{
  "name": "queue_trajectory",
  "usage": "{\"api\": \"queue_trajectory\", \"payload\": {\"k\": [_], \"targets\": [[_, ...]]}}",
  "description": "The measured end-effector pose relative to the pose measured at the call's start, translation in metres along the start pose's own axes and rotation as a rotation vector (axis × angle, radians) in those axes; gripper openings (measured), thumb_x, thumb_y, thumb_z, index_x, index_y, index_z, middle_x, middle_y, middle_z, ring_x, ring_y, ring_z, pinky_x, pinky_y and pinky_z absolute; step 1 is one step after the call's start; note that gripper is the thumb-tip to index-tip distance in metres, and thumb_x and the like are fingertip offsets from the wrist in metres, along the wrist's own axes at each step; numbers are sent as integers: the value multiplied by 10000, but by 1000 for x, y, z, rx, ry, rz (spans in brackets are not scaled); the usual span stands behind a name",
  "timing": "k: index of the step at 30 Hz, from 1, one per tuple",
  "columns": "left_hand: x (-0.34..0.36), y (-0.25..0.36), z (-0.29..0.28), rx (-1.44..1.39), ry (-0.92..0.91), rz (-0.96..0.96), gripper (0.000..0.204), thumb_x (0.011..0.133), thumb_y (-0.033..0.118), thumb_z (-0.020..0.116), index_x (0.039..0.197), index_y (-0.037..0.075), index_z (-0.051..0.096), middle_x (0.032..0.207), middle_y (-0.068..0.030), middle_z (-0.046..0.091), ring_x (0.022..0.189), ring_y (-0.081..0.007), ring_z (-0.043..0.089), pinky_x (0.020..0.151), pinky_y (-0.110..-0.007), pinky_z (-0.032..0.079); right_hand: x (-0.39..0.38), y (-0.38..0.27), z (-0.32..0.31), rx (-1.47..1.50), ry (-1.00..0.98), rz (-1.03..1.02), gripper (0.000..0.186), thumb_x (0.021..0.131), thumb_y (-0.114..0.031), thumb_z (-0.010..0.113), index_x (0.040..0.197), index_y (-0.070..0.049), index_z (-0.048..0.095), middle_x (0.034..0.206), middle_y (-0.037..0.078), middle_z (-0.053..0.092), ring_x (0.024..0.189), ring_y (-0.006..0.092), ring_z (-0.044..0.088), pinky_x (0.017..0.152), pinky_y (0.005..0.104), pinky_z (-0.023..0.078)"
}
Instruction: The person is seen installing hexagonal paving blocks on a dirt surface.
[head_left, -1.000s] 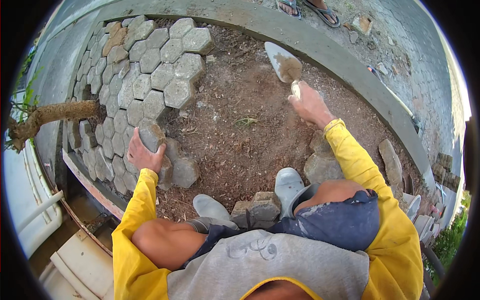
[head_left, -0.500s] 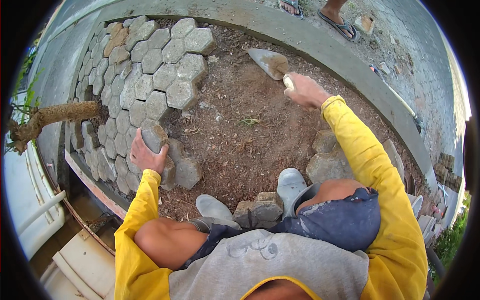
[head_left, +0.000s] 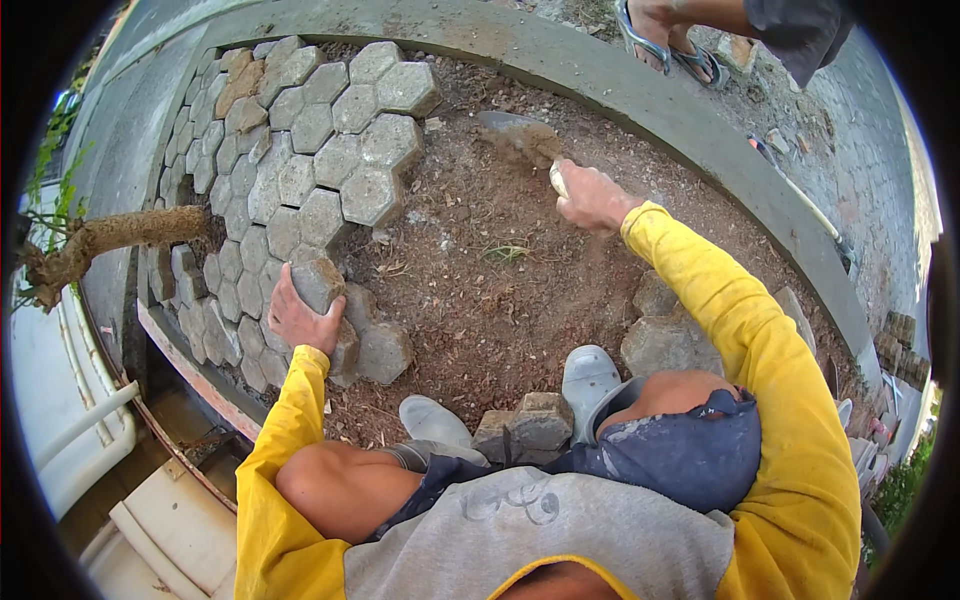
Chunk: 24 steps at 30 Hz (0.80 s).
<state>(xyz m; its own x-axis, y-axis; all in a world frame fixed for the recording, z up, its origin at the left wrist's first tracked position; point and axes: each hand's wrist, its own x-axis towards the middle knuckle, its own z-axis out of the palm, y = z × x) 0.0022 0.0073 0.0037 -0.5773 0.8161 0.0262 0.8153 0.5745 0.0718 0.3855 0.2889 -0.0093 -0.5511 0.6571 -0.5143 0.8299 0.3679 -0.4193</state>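
Observation:
My right hand [head_left: 594, 195] is closed round the pale handle of a pointed trowel [head_left: 505, 124]. Loose soil lies over the trowel's blade, which is low on the bare dirt [head_left: 455, 260] near the concrete curb. On the left, my left hand [head_left: 300, 318] grips a grey hexagonal paving block [head_left: 317, 285], fingers on one side and thumb on the other. This block sits at the edge of the laid hexagonal pavers [head_left: 295, 180], next to further loose blocks [head_left: 382, 352].
A concrete curb [head_left: 590, 85] borders the dirt, with a person's sandalled feet [head_left: 655, 40] beyond it. Spare pavers lie by my right leg [head_left: 668, 345] and between my boots [head_left: 530, 420]. A tree trunk [head_left: 150, 226] rises at left; a long-handled tool [head_left: 800, 195] lies past the curb.
My right hand has drawn the trowel slightly left and nearer, and soil has gathered on its blade. My left hand stays on the block. The other person's feet have shifted along the curb.

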Motion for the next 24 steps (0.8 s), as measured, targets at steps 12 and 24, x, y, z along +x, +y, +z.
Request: {"api": "queue_trajectory", "payload": {"k": [12,24], "targets": [[-10,-1,-6,-4,19,12,1057,640,419,813,1528,189,289,1427,-108,445,1361,-309,388,1149,-542,209,12,2,-22,348,177,67,375,863,-129,554,1181,59,485,872,252,665,662,289,699,621,417,565],[-6,-1,-7,-4,14,0,1056,632,416,808,1526,185,296,1423,-108,447,1358,-307,391,1146,-535,213,10,14,-21,421,-178,18,306,823,-114,585,1089,12,500,824,179,635,547,248,644,493,417,529]]}}
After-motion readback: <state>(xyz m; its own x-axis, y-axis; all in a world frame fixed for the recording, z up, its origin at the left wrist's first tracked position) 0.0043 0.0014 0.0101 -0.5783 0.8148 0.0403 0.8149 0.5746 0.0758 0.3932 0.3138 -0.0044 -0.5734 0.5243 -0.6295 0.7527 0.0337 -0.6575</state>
